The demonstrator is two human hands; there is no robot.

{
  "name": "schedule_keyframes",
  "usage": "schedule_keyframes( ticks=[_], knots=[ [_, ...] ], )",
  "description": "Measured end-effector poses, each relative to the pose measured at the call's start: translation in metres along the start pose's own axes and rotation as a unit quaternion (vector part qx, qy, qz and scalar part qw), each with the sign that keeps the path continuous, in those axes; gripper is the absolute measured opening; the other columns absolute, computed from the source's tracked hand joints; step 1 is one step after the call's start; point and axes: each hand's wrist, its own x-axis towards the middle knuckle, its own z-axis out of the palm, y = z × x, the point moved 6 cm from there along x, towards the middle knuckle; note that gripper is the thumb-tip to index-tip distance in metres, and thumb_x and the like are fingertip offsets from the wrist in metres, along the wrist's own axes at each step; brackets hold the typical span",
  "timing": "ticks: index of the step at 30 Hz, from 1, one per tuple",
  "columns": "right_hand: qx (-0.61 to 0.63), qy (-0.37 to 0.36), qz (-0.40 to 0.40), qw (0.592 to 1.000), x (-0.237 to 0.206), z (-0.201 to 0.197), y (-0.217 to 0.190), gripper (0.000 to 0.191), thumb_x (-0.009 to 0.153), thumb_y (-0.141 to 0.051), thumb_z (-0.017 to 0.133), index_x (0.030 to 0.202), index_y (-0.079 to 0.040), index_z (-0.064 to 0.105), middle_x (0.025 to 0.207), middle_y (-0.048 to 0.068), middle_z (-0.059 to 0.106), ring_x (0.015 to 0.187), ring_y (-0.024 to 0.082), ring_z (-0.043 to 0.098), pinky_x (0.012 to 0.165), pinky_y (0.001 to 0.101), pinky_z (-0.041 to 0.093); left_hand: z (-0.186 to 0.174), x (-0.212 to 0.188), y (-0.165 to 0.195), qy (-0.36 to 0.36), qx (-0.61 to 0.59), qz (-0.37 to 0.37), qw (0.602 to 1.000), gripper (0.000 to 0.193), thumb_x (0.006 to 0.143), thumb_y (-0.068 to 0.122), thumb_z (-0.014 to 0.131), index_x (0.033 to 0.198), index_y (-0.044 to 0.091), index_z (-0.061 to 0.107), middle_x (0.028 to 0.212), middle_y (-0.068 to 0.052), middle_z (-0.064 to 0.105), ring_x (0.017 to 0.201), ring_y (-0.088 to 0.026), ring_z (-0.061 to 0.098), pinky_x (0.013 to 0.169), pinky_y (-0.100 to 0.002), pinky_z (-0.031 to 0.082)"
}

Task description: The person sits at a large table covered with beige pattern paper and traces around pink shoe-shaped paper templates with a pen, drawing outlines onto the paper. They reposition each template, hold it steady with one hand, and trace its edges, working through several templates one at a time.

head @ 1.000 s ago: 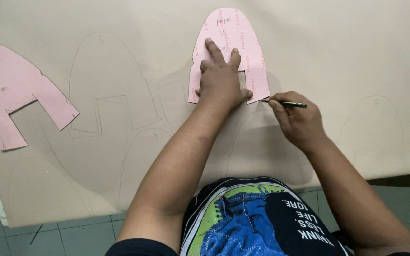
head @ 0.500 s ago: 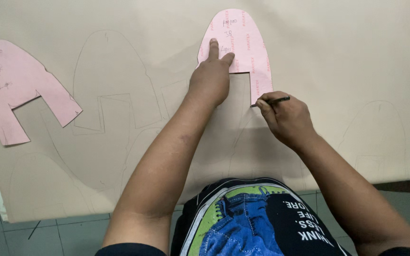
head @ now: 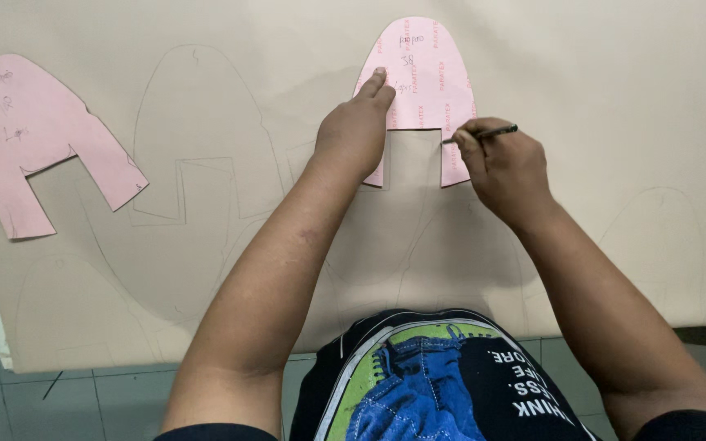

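Left hand [head: 355,131] is pressed flat, fingers together, pinning down the pink template [head: 426,77] on the big beige sheet [head: 598,90] covering the worktop. Right hand [head: 504,163] pinches a pen [head: 484,134], tip right at the template's right edge. Another pink template [head: 30,139] lies well off to the left, with traced outlines [head: 198,139] between them.

left hand [head: 355,135] flat, right hand [head: 504,167] pinching

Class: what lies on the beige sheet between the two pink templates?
Head view: between the left pink template and the held pink template, only a pencilled outline on the beige sheet.
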Motion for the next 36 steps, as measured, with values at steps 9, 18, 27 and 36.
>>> schedule_keyframes(
  ticks=[9, 18, 27, 36],
  knots=[
    [0.013, 0.033, -0.087, 0.996, 0.023, 0.015, -0.015, 0.011, 0.107, -0.013, 0.071, 0.103, -0.003, 0.069, 0.091, 0.011, 0.071, 0.078, 0.026, 0.069, 0.069, 0.0358, 0.056, -0.001, -0.002, -0.004, -0.054, 0.017, 0.003, 0.998, 0.066, 0.089, -0.005, 0.049, 0.149, 0.022, 0.043, 0.166, 0.011, 0.022, 0.117, -0.024, 0.063, 0.090, -0.038, 0.057],
    [0.123, -0.029, -0.072, 0.989, 0.007, 0.037, -0.041, 0.009, 0.103, -0.010, 0.070, 0.108, -0.003, 0.069, 0.096, 0.011, 0.070, 0.083, 0.026, 0.069, 0.073, 0.0371, 0.056, -0.004, -0.006, -0.006, -0.063, 0.004, 0.008, 0.998, 0.068, 0.091, -0.006, 0.048, 0.152, 0.022, 0.041, 0.167, 0.013, 0.020, 0.122, -0.024, 0.061, 0.094, -0.039, 0.056],
    [0.136, -0.075, -0.085, 0.984, -0.032, 0.039, -0.050, 0.010, 0.098, -0.010, 0.071, 0.103, -0.004, 0.066, 0.092, 0.009, 0.070, 0.083, 0.026, 0.070, 0.071, 0.0369, 0.057, -0.007, -0.005, -0.013, -0.072, -0.026, -0.001, 0.997, 0.072, 0.088, -0.012, 0.045, 0.149, 0.024, 0.044, 0.166, 0.017, 0.021, 0.124, -0.020, 0.062, 0.095, -0.037, 0.056],
    [0.161, -0.070, -0.125, 0.976, -0.028, 0.046, -0.066, 0.012, 0.099, -0.010, 0.070, 0.107, -0.004, 0.065, 0.097, 0.010, 0.070, 0.086, 0.027, 0.070, 0.075, 0.0367, 0.057, -0.006, -0.004, -0.016, -0.059, -0.040, 0.002, 0.997, 0.074, 0.085, -0.012, 0.050, 0.148, 0.027, 0.046, 0.165, 0.018, 0.022, 0.127, -0.019, 0.060, 0.098, -0.036, 0.055]
  ],
)
